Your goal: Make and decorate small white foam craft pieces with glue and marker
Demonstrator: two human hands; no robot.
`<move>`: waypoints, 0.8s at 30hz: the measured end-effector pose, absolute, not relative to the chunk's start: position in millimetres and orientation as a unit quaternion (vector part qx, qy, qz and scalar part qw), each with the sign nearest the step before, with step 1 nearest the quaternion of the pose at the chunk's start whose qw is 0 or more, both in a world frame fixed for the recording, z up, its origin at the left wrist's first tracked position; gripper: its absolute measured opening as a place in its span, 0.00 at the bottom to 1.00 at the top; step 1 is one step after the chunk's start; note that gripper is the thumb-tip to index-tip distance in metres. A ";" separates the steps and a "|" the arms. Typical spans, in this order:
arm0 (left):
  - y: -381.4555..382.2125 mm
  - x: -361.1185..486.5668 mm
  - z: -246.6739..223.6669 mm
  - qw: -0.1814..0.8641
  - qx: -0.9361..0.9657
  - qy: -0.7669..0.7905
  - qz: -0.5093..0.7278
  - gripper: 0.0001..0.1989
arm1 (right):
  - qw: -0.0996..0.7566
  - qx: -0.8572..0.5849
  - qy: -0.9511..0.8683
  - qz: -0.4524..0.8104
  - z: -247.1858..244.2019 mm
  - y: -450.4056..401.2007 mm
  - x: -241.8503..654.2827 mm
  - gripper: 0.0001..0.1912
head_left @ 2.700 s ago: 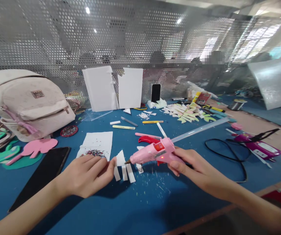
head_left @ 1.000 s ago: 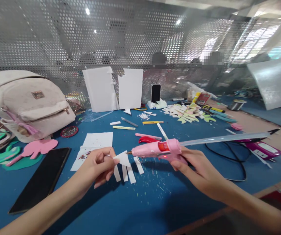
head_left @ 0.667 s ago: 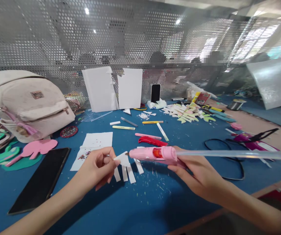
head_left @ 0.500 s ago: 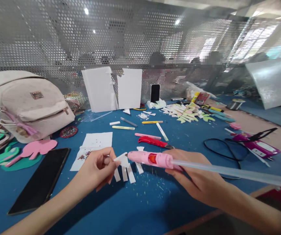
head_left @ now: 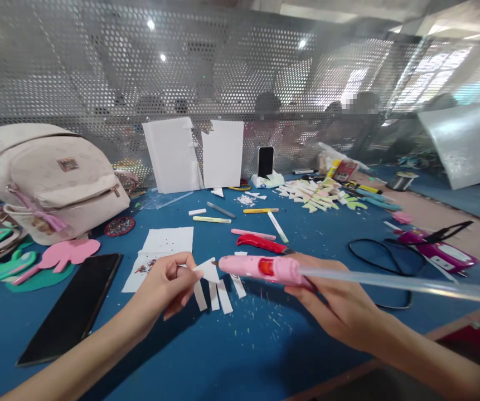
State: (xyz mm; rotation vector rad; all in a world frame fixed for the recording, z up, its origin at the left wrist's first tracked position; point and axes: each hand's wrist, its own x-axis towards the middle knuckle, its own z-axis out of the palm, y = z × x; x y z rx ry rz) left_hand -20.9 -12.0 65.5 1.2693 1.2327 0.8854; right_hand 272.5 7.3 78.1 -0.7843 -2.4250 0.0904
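A small white paper piece (head_left: 208, 271) is pinched between the thumb and fingers of my left hand (head_left: 173, 285). My right hand (head_left: 335, 295) is wrapped round a pink glue gun (head_left: 260, 268), with a long clear glue stick (head_left: 373, 282) coming out of its back toward the right. The gun's dark nozzle points left and is right by the paper's upper edge; whether they touch I cannot tell. Several white paper strips (head_left: 224, 298) lie on the blue table just below. Behind the gun rests a red-handled cutter (head_left: 258, 241).
On the left are a pale backpack (head_left: 62, 178), a black tablet (head_left: 70, 309) and pink foam (head_left: 70, 253). Markers (head_left: 212, 219), a pile of paper cutouts (head_left: 313, 195) and a standing phone (head_left: 265, 161) are farther back. A black cable (head_left: 384, 253) and purple box (head_left: 440, 253) lie right.
The white paper piece has turned to show more of its face near the nozzle. The glue gun has tilted slightly in my right hand. The whole view has shifted a little.
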 end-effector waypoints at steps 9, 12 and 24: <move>-9.8 -21.4 52.8 0.404 0.667 0.507 0.368 0.15 | 0.348 -0.383 -0.834 0.193 79.2 15.3 277.8 0.18; -5.7 -34.3 50.1 0.253 0.759 0.478 0.363 0.12 | 0.355 -0.382 -0.801 0.295 80.8 19.9 277.1 0.20; -5.1 -77.8 47.0 -0.275 0.901 0.232 0.242 0.14 | 0.271 -0.377 -0.827 0.318 78.4 15.0 281.1 0.21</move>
